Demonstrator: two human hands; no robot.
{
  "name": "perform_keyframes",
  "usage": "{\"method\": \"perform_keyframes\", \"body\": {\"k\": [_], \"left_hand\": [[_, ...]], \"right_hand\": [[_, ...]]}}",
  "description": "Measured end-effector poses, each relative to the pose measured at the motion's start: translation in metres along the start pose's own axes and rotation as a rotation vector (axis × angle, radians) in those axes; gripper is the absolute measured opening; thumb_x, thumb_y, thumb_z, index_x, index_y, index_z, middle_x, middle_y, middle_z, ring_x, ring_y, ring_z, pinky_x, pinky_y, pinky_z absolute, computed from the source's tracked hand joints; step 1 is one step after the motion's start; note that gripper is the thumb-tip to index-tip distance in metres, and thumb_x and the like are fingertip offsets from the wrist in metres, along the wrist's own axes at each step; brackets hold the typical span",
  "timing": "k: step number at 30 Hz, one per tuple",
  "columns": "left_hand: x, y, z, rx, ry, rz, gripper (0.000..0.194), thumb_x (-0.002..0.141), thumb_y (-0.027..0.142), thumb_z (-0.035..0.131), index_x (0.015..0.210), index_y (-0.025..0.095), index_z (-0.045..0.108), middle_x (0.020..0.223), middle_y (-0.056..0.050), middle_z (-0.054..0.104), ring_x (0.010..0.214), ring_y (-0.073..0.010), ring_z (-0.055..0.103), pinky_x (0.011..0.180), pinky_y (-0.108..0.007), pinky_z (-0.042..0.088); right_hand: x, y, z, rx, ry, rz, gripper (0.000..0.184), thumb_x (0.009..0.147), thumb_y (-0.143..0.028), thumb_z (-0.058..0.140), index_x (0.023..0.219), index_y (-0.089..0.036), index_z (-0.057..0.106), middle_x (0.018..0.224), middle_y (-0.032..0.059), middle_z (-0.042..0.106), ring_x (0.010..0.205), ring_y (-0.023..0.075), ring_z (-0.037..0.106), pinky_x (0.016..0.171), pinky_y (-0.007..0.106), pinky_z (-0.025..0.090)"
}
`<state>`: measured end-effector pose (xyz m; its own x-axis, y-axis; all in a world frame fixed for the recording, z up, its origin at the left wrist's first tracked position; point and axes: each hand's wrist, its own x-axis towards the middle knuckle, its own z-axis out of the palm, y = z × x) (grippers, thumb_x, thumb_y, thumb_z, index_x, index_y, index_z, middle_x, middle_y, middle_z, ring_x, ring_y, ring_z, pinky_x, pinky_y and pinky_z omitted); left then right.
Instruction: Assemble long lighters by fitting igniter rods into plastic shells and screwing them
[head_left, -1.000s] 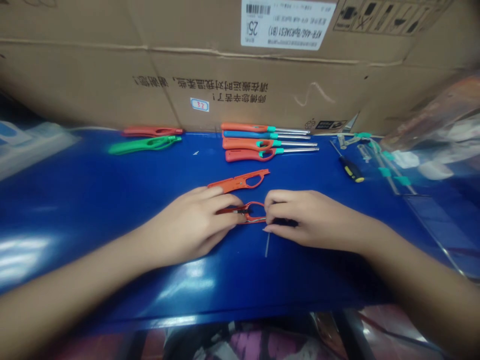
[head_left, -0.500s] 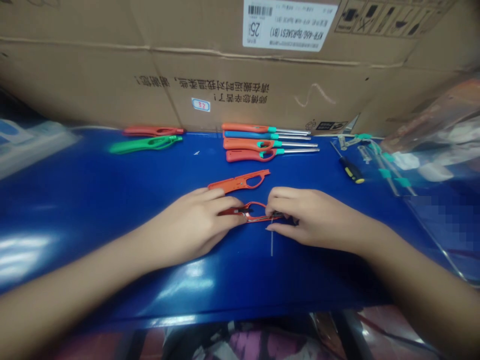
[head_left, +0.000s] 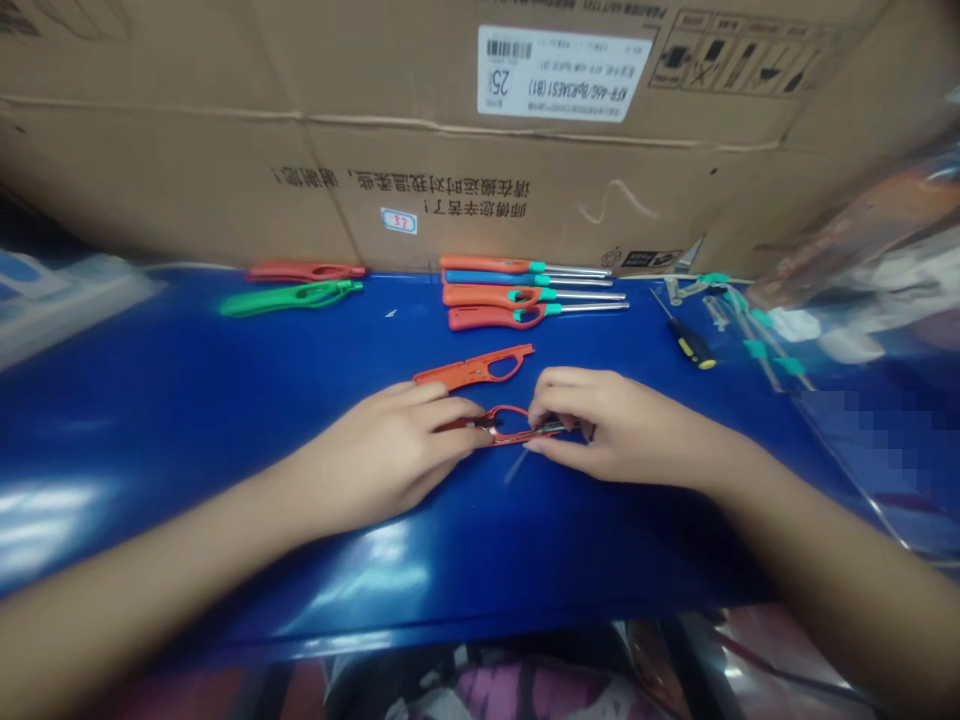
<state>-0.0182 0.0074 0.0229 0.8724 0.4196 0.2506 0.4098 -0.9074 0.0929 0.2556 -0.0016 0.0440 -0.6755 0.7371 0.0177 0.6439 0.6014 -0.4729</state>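
Observation:
My left hand (head_left: pixel 397 440) grips the rear of an orange lighter handle half (head_left: pixel 511 408), its fingers and thumb closed over the grip end. Small dark and metallic parts sit inside that half, partly hidden by my fingers. At its front end my right hand (head_left: pixel 607 425) is closed in a pinch. From between the right thumb and fingers a thin pale tube (head_left: pixel 517 465) sticks out, slanting down to the left and blurred. The matching orange handle half (head_left: pixel 476 370) lies just beyond my left fingers, inner side up.
Behind, several assembled lighters (head_left: pixel 495 316) lie in a stack. Red (head_left: pixel 304 271) and green (head_left: pixel 292 298) handle pieces are at left. A screwdriver (head_left: pixel 691 343) and metal tubes with teal parts (head_left: pixel 765 345) lie at right. A cardboard box (head_left: pixel 225 180) walls the blue table's (head_left: pixel 225 400) back.
The thin tube has swung from hanging straight down to slanting down-left as my right fingers shift slightly. My left hand keeps its grip. The camera view has tilted a little.

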Motion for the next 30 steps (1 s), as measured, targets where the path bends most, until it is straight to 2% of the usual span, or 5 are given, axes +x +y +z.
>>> {"method": "perform_keyframes", "body": {"k": [5,12,19,24,30], "left_hand": [[-0.003,-0.006,0.006,0.009,0.079,-0.013,0.028,0.101,0.027,0.054,0.126,0.024,0.068,0.119,-0.006,0.074,0.103,-0.0219,0.068,0.089,-0.036,0.055],[-0.002,0.0,0.002,0.179,0.065,0.057,0.026,0.102,0.023,0.051,0.122,0.019,0.068,0.118,-0.004,0.076,0.096,-0.0233,0.07,0.079,-0.036,0.054],[-0.005,0.005,0.005,0.262,0.061,0.075,0.031,0.1,0.014,0.048,0.127,0.014,0.064,0.119,-0.011,0.075,0.097,-0.0254,0.071,0.077,-0.037,0.054],[-0.004,0.0,0.005,0.11,0.085,-0.009,0.031,0.102,0.022,0.048,0.13,0.021,0.062,0.12,-0.006,0.075,0.102,-0.0232,0.07,0.083,-0.037,0.056],[-0.002,0.002,0.007,-0.03,0.079,-0.17,0.038,0.098,0.025,0.052,0.135,0.021,0.058,0.131,-0.008,0.068,0.116,-0.0256,0.065,0.097,-0.041,0.054]], "right_hand": [[0.002,0.01,0.0,-0.036,0.135,-0.011,0.017,0.094,-0.018,0.055,0.104,-0.021,0.068,0.098,0.0033,0.065,0.076,0.0135,0.057,0.067,0.027,0.044],[0.007,0.008,0.011,-0.151,0.169,-0.165,0.027,0.095,-0.021,0.054,0.117,-0.022,0.07,0.114,0.0091,0.066,0.103,0.0223,0.06,0.089,0.038,0.048],[0.01,0.01,0.011,-0.255,0.204,-0.096,0.028,0.098,-0.025,0.051,0.119,-0.02,0.069,0.115,0.0091,0.068,0.104,0.0238,0.061,0.089,0.041,0.047],[0.011,0.046,-0.006,-0.32,0.448,0.128,0.028,0.094,-0.027,0.053,0.115,-0.018,0.07,0.112,0.0113,0.068,0.109,0.028,0.06,0.096,0.045,0.048],[-0.006,0.124,-0.043,-0.439,0.532,0.708,0.039,0.087,-0.026,0.054,0.121,-0.018,0.069,0.115,0.0155,0.065,0.114,0.0333,0.059,0.102,0.048,0.046]]}}
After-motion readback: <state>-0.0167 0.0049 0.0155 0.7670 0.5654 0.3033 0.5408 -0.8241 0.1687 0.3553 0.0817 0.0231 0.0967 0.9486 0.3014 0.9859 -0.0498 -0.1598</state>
